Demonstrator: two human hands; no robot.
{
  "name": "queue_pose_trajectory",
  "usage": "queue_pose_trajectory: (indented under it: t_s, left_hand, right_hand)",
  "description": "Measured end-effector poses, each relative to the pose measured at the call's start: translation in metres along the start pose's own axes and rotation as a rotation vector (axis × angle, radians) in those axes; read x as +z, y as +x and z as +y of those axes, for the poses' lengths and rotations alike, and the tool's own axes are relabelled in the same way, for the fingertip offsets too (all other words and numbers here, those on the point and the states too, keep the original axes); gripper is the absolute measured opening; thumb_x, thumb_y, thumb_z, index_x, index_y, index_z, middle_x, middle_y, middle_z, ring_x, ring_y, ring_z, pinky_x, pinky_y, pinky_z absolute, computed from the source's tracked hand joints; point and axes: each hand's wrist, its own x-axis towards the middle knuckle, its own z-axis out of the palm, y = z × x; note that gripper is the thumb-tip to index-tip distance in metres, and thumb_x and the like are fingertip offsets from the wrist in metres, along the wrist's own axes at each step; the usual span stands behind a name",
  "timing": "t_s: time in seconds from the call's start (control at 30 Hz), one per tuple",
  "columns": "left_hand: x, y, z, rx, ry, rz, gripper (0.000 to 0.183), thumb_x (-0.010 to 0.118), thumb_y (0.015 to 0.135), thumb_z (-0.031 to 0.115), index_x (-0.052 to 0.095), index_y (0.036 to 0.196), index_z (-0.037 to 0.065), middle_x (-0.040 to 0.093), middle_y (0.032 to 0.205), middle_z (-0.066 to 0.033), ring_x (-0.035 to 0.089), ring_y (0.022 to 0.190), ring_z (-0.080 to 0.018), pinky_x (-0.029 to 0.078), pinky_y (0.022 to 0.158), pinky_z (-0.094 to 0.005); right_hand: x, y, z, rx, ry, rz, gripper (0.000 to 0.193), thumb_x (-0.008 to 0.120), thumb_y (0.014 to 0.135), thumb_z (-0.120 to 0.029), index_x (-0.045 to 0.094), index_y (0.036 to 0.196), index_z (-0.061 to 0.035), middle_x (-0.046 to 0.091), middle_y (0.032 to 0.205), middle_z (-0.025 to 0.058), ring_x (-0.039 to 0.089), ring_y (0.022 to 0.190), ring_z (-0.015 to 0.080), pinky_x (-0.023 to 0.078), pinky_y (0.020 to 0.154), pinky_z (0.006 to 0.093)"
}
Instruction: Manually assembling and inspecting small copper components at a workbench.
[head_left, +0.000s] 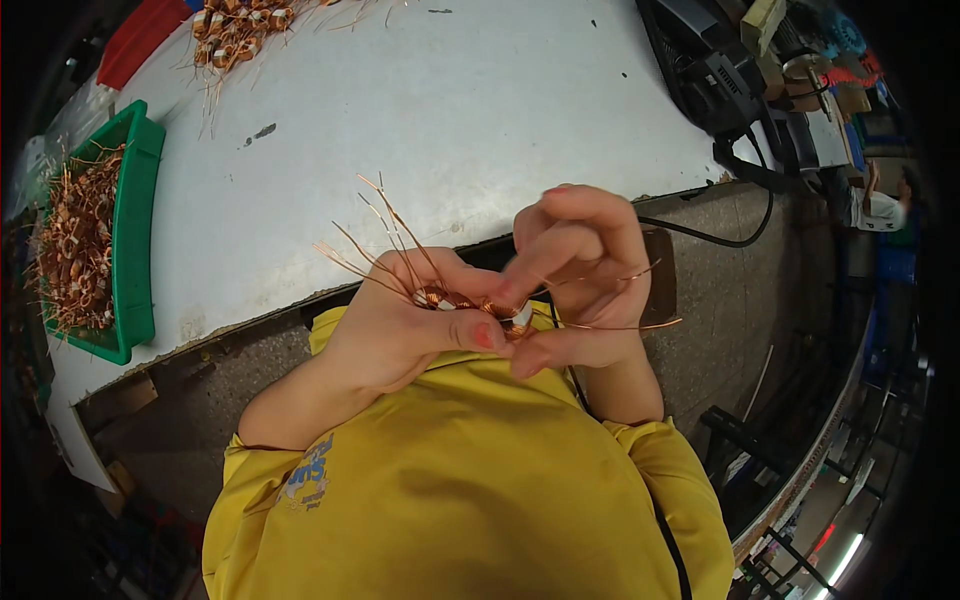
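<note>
In front of my yellow shirt, my left hand (395, 325) is closed around several small copper-wire coils (440, 298), its thumb laid over them. Their long bare wire ends fan out past its fingers toward the table. My right hand (590, 275) has its fingertips and thumb closed about the coil (518, 318) at the right end of the row, which shows a white band. Two wire leads (625, 326) from that end stretch rightward across the right palm. The fingers partly cover the coils, so how many there are cannot be made out.
A green bin (140, 240) full of copper-wire coils stands at the left of the white table (400, 110). More coils (240, 35) lie in a pile at the far left, beside a red bin (145, 40). A black machine (715, 75) with a cable sits at the far right.
</note>
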Motion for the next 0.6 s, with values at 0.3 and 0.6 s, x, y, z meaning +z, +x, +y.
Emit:
queue_pose_trajectory:
  t_s: [0.3,0.6]
  left_hand:
    - [0.005,0.001,-0.001,-0.001,-0.032,-0.007,0.020,0.066,0.067,-0.010,0.059,0.084,-0.003,0.063,0.084,-0.0159,0.063,0.072,-0.0208,0.052,0.063,-0.0246]
    - [0.006,-0.001,-0.007,0.321,0.541,0.009,0.018,0.067,0.068,-0.008,0.060,0.083,-0.001,0.063,0.080,-0.0115,0.060,0.067,-0.0139,0.050,0.062,-0.0199]
  right_hand:
    - [0.004,-0.003,0.004,-0.038,0.158,0.050,0.076,0.081,0.050,-0.006,0.043,0.116,-0.0015,0.058,0.081,0.0050,0.051,0.068,0.0117,0.037,0.068,0.0209]
    - [0.017,0.002,-0.012,0.281,-0.299,0.045,0.028,0.064,0.074,-0.018,0.056,0.095,-0.0014,0.054,0.061,-0.0011,0.042,0.062,0.0105,0.037,0.058,0.0214]
